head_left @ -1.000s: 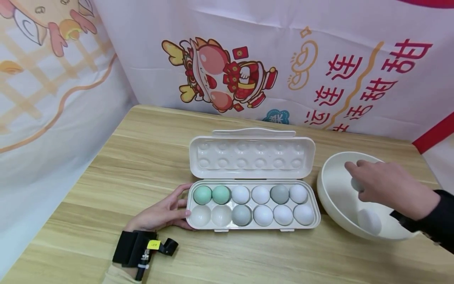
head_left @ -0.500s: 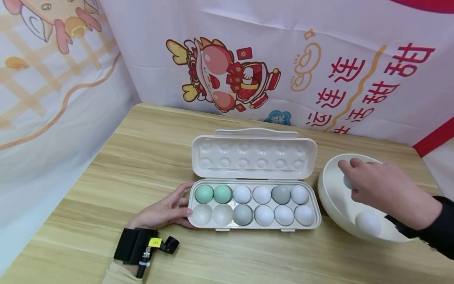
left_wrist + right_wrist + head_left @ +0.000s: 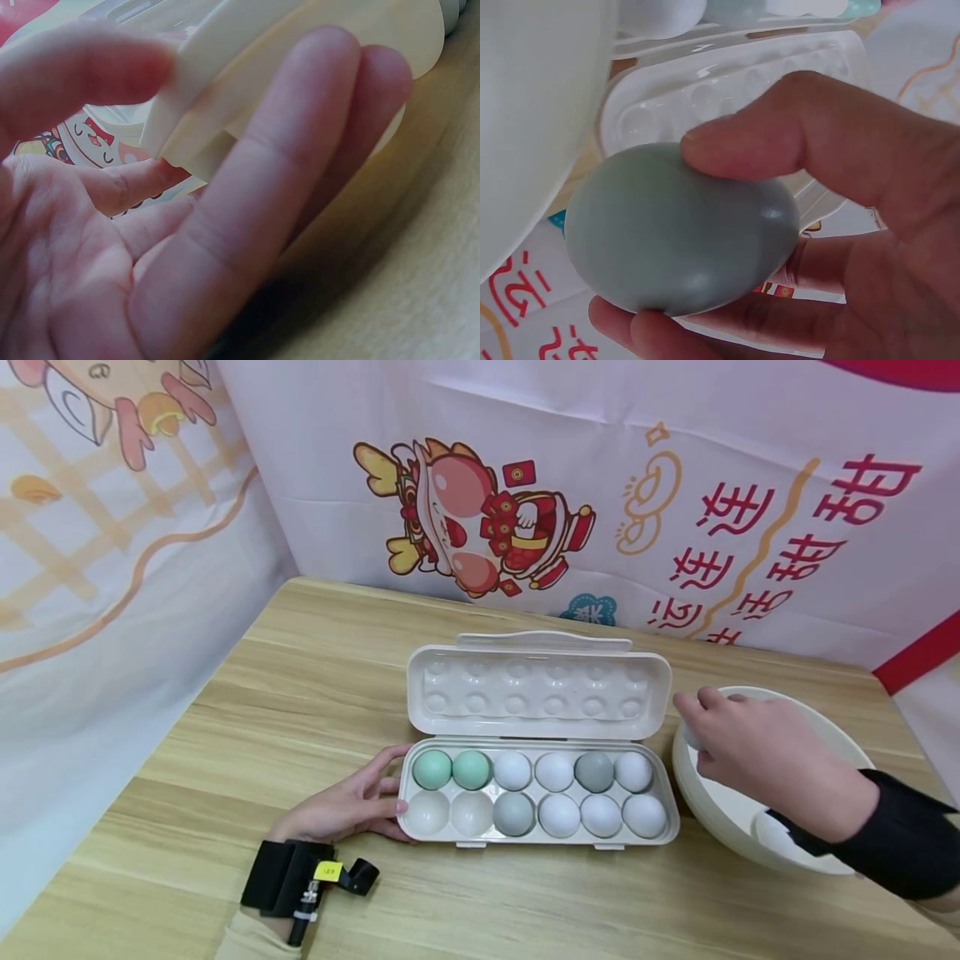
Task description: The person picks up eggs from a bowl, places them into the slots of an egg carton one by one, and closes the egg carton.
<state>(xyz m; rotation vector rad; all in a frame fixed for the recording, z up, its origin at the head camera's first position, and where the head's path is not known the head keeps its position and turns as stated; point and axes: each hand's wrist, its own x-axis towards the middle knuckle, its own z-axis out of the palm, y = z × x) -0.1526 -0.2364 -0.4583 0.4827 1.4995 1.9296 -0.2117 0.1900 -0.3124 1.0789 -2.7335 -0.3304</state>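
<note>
A white plastic egg box (image 3: 472, 814) lies open on the table, its lid (image 3: 538, 720) tipped back. Two green eggs, several white eggs and two grey-green ones fill most cups; two cups at the front left hold nothing. My left hand (image 3: 348, 804) grips the box's left end, thumb on the rim and fingers along the side, as the left wrist view (image 3: 187, 225) also shows. Over the left rim of a cream bowl (image 3: 705, 797), my right hand (image 3: 768, 752) holds a grey-green egg (image 3: 679, 229) between thumb and fingers. A white egg (image 3: 776, 835) sits inside the bowl, partly hidden by the right wrist.
The bowl stands close to the box's right end on the wooden table (image 3: 285, 693). Behind the table hangs a printed white cloth (image 3: 315, 518). A black strap with a small camera (image 3: 360, 878) is on the left wrist.
My right hand has moved left with the grey-green egg, from above the bowl's middle to its left rim. The left hand keeps its grip on the egg box.
</note>
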